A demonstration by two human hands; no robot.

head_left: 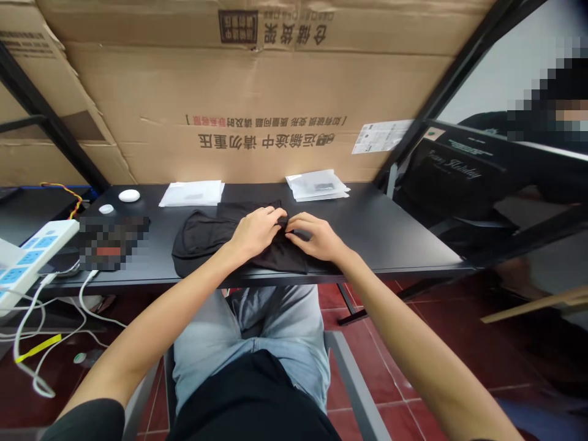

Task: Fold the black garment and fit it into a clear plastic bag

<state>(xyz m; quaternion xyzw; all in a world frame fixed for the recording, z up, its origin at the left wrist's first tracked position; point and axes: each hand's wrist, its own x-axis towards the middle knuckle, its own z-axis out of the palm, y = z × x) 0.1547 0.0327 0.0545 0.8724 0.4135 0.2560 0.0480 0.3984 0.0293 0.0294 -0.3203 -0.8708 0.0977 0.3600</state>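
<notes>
We see the left grip (260,231) closed on the black cloth (212,230), its thumb and fingertips pinching near the cloth's right end. The right grip (318,237) is pinched too, thumb and finger meeting on the same part of the cloth, just beside the left one. We judge that both work so close together because they handle one small spot, with one steadying the fabric while the other manages the edge; what exactly lies between the fingertips is too small and dark for us to tell.

The cloth lies on the table (374,236), along its front edge, bunched at its left end and flatter under the hands. That near place probably keeps the work within easy reach of the seated person.

Behind the cloth we find two stacks of white sheets, the left stack (192,193) and the right stack (316,185), likely set back to leave the front free for the fabric. Left of the cloth, farther out, are a white oval thing (129,195), a small white cap (106,209) and a blurred dark thing (113,244). Past these, well left of the cloth, sits a power strip (42,260), perhaps there so its cords (85,300) hang away from the fabric. Upright behind everything stands cardboard (271,82).
</notes>
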